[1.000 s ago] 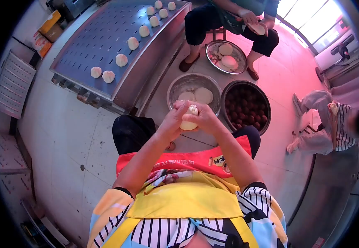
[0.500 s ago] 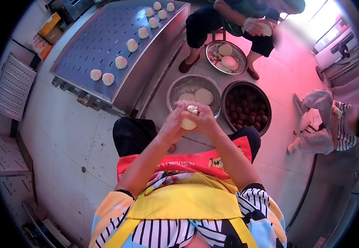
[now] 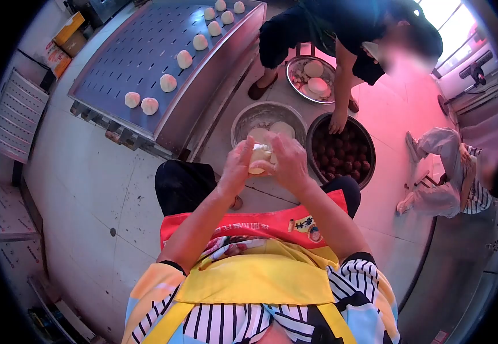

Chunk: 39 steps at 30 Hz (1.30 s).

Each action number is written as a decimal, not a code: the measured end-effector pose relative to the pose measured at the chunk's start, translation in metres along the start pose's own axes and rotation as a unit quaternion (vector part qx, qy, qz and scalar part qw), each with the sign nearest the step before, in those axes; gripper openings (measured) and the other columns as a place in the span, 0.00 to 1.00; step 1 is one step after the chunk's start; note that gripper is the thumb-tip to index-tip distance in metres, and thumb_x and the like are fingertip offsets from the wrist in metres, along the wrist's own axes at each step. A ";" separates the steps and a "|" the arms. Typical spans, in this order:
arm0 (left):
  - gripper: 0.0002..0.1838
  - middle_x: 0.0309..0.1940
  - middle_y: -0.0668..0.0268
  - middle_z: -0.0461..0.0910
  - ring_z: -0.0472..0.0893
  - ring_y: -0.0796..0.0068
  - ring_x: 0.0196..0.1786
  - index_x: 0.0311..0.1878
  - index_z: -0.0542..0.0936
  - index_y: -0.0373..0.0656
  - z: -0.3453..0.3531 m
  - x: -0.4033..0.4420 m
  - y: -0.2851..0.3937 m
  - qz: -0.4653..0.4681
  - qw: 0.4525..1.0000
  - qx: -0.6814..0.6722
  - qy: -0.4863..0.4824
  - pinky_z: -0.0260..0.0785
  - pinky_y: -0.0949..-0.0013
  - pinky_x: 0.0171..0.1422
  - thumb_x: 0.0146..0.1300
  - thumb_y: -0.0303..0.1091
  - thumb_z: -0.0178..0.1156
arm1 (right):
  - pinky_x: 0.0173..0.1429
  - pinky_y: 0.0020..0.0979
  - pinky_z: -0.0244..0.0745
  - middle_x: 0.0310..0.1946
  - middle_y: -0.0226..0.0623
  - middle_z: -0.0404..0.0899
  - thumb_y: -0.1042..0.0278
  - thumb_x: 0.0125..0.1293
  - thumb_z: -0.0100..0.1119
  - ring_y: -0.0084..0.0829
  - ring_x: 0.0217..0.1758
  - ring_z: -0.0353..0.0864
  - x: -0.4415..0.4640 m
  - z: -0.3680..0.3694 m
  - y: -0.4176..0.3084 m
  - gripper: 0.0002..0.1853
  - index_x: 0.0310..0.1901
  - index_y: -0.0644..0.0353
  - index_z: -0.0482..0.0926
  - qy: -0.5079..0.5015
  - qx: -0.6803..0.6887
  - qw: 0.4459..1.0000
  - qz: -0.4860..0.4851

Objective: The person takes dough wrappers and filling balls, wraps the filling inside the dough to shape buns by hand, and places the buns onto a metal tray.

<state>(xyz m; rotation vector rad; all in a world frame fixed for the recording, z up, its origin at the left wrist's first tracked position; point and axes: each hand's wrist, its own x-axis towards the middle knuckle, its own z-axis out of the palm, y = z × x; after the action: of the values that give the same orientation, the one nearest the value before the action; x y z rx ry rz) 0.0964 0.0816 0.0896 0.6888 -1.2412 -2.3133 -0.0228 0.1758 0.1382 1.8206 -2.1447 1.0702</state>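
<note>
Between my two hands is a pale dough bun [image 3: 259, 161], its top gathered into a whitish tuft. My left hand [image 3: 237, 167] cups its left side, and my right hand [image 3: 290, 163] holds the right side with fingers bent over it. Just beyond them sits a metal bowl [image 3: 239, 123] with large pale dough pieces, partly covered by my fingers. To its right stands a dark round tub [image 3: 369, 137] of dark red-brown balls [image 3: 341, 155]. A co-worker's hand [image 3: 338, 121] reaches into the tub from above.
A perforated metal tray [image 3: 128, 54] at the upper left bears several white buns [image 3: 168, 83]. Another metal bowl [image 3: 332, 74] with dough stands between the co-worker's legs. A seated person [image 3: 455, 172] is at the right. Boxes [image 3: 68, 43] stand at the upper left.
My fingers have spread somewhat around the bun, and my hands have moved slightly apart. The co-worker has leaned forward and lowered one hand into the tub.
</note>
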 end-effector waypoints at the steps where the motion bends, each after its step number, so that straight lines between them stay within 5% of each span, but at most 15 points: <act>1: 0.27 0.40 0.67 0.78 0.82 0.76 0.38 0.50 0.72 0.43 0.006 -0.002 0.003 0.000 1.000 0.010 0.010 0.80 0.69 0.39 0.68 0.60 0.46 | 0.37 0.38 0.74 0.33 0.38 0.78 0.47 0.50 0.68 0.38 0.37 0.81 -0.001 0.003 0.003 0.25 0.41 0.59 0.75 -0.009 -0.005 1.000 -0.017; 5: 0.28 0.40 0.66 0.78 0.82 0.75 0.37 0.51 0.72 0.43 0.009 -0.005 0.006 0.014 1.000 -0.002 0.018 0.79 0.70 0.35 0.68 0.62 0.46 | 0.28 0.35 0.72 0.23 0.32 0.76 0.53 0.53 0.66 0.34 0.26 0.80 0.001 0.006 0.014 0.16 0.36 0.54 0.74 -0.028 -0.021 0.995 -0.094; 8: 0.32 0.44 0.61 0.78 0.82 0.70 0.42 0.54 0.72 0.46 0.002 -0.006 0.022 -0.171 0.962 -0.207 -0.052 0.80 0.66 0.41 0.66 0.66 0.44 | 0.27 0.35 0.72 0.22 0.33 0.76 0.58 0.57 0.63 0.34 0.25 0.80 0.013 -0.011 0.009 0.11 0.35 0.52 0.74 -0.069 0.016 0.984 -0.163; 11: 0.28 0.45 0.60 0.79 0.82 0.68 0.40 0.54 0.71 0.47 -0.019 0.001 -0.001 -0.264 0.837 -0.352 -0.324 0.78 0.69 0.35 0.68 0.62 0.45 | 0.28 0.37 0.72 0.22 0.36 0.76 0.62 0.59 0.61 0.37 0.27 0.81 0.019 -0.018 0.011 0.08 0.35 0.53 0.74 -0.074 -0.002 0.982 -0.173; 15: 0.27 0.48 0.59 0.77 0.80 0.66 0.49 0.59 0.69 0.50 -0.001 0.001 -0.001 0.049 0.996 -0.005 -0.081 0.78 0.67 0.48 0.69 0.59 0.46 | 0.32 0.40 0.72 0.25 0.42 0.76 0.67 0.62 0.58 0.44 0.31 0.80 0.016 -0.012 0.016 0.06 0.36 0.58 0.73 -0.034 0.070 0.995 0.055; 19: 0.27 0.50 0.57 0.76 0.79 0.62 0.51 0.61 0.68 0.48 0.010 0.006 0.008 0.382 0.871 0.303 0.057 0.77 0.67 0.50 0.70 0.57 0.45 | 0.38 0.39 0.72 0.27 0.47 0.76 0.69 0.64 0.57 0.49 0.32 0.78 0.017 -0.006 0.010 0.07 0.38 0.62 0.73 -0.016 0.246 0.958 0.146; 21: 0.27 0.51 0.57 0.76 0.78 0.60 0.52 0.62 0.67 0.47 0.008 0.001 0.024 0.262 0.958 0.116 -0.008 0.77 0.65 0.51 0.70 0.57 0.45 | 0.39 0.38 0.72 0.27 0.48 0.76 0.69 0.64 0.56 0.48 0.32 0.78 0.018 -0.017 0.008 0.07 0.39 0.62 0.73 -0.041 0.263 0.956 0.120; 23: 0.28 0.51 0.58 0.76 0.78 0.58 0.54 0.63 0.66 0.47 0.001 -0.007 0.042 -0.080 0.954 -0.269 -0.105 0.77 0.61 0.52 0.70 0.57 0.45 | 0.39 0.36 0.73 0.27 0.48 0.76 0.69 0.66 0.55 0.46 0.31 0.79 0.020 -0.018 0.007 0.07 0.40 0.63 0.73 -0.056 0.239 0.969 0.020; 26: 0.29 0.51 0.60 0.76 0.78 0.58 0.55 0.63 0.67 0.48 -0.017 0.002 0.024 -0.170 0.909 -0.267 -0.270 0.76 0.55 0.54 0.70 0.59 0.42 | 0.38 0.36 0.73 0.27 0.48 0.77 0.68 0.66 0.53 0.42 0.31 0.80 0.029 -0.027 0.004 0.07 0.39 0.63 0.74 -0.064 0.241 0.964 0.091; 28: 0.25 0.54 0.59 0.73 0.75 0.57 0.57 0.61 0.68 0.46 0.001 -0.006 0.037 0.057 0.985 0.010 -0.160 0.72 0.54 0.57 0.66 0.49 0.54 | 0.37 0.35 0.73 0.28 0.47 0.78 0.67 0.67 0.52 0.39 0.30 0.80 0.024 -0.026 0.004 0.08 0.38 0.64 0.75 -0.058 0.255 0.945 0.195; 30: 0.25 0.56 0.58 0.71 0.73 0.56 0.58 0.60 0.69 0.45 0.003 0.002 0.035 0.365 0.833 0.413 -0.042 0.70 0.56 0.58 0.62 0.41 0.61 | 0.36 0.35 0.73 0.28 0.47 0.78 0.66 0.67 0.52 0.37 0.29 0.80 0.024 -0.014 0.011 0.09 0.37 0.64 0.76 -0.040 0.265 0.928 0.257; 33: 0.27 0.57 0.57 0.68 0.69 0.53 0.60 0.57 0.71 0.44 -0.003 0.008 0.041 0.459 0.654 0.601 -0.026 0.66 0.59 0.62 0.53 0.29 0.67 | 0.34 0.34 0.72 0.22 0.43 0.74 0.66 0.67 0.51 0.36 0.25 0.77 0.027 -0.005 0.016 0.11 0.33 0.65 0.75 -0.068 0.239 0.929 0.272; 36: 0.28 0.58 0.57 0.67 0.68 0.52 0.60 0.58 0.70 0.44 -0.016 0.019 0.032 0.493 0.554 0.671 -0.023 0.65 0.59 0.64 0.52 0.29 0.67 | 0.28 0.34 0.70 0.16 0.37 0.67 0.66 0.67 0.51 0.32 0.21 0.74 0.023 0.018 0.053 0.12 0.29 0.64 0.74 -0.024 0.035 0.996 -0.083; 37: 0.29 0.58 0.57 0.67 0.68 0.52 0.61 0.58 0.70 0.44 -0.018 0.022 0.032 0.498 0.536 0.681 -0.023 0.64 0.59 0.64 0.52 0.29 0.67 | 0.27 0.34 0.70 0.15 0.34 0.65 0.66 0.67 0.51 0.30 0.20 0.73 0.031 0.012 0.063 0.12 0.27 0.63 0.73 -0.094 0.303 0.943 0.105; 39: 0.29 0.57 0.57 0.69 0.69 0.54 0.60 0.59 0.68 0.43 -0.012 0.020 0.028 0.439 0.680 0.587 0.021 0.65 0.59 0.64 0.53 0.27 0.66 | 0.23 0.33 0.68 0.14 0.28 0.61 0.66 0.66 0.53 0.26 0.18 0.71 0.047 -0.011 0.083 0.12 0.25 0.61 0.71 -0.194 0.709 0.531 0.422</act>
<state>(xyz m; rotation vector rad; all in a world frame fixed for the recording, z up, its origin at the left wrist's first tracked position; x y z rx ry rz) 0.0911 0.0482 0.1036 0.2931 -2.2972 -0.5279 -0.1144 0.1455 0.1359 0.8588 -2.4913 3.8177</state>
